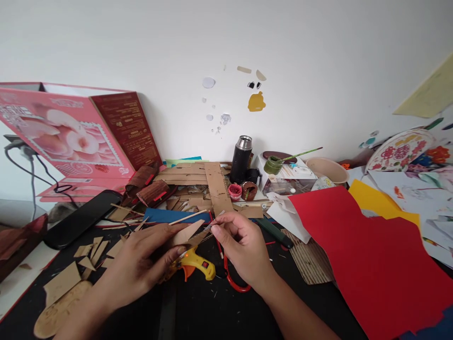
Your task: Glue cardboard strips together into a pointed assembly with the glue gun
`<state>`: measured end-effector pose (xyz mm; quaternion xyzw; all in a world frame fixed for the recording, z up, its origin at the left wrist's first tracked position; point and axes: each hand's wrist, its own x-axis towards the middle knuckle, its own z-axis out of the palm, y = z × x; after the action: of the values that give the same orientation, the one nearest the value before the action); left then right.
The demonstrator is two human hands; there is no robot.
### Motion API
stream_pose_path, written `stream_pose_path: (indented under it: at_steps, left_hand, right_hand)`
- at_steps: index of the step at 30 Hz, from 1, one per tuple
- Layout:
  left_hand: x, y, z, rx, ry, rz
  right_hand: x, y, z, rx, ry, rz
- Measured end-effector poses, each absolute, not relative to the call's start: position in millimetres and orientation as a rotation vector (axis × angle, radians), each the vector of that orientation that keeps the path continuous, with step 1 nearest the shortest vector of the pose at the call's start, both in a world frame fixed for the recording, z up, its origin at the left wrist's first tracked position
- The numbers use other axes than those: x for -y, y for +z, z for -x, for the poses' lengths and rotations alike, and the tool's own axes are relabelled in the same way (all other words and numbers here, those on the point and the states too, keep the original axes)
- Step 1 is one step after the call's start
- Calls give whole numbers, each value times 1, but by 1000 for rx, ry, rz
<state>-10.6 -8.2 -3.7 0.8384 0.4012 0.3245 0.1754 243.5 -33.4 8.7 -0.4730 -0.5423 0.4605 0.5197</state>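
The cut cardboard piece (190,232) is located just above the hot-glue gun (200,266), raised off the black tabletop (208,314). The left hand (143,257) grips it between thumb and fingers, apparently to keep its edge steady and exposed. The right hand (246,248) is closed in a pinch on a thin pale sliver (214,221) at the piece's far end; its material cannot be determined. A fingertip hold presumably suits so slight an item.

The gun lies on its side, its indicator glowing, probably for ready reach. Right of it: a red loop handle (238,286) and, farther off, a red sheet (371,255). Left of it: cardboard offcuts (95,250), seemingly pushed aside to free working room. Well beyond it: a black vacuum flask (238,163), upright.
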Motion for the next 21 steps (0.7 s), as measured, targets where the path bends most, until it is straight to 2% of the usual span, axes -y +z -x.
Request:
stream_pose_path:
  at_steps: [15,21]
  left_hand:
    - [3,0,6,-1187,962,-2285]
    - [0,0,6,-1284,1159,-1929]
  right_hand:
    - [30,2,-244,1073,1253,1083]
    - [25,1,-242,985,1348,1030]
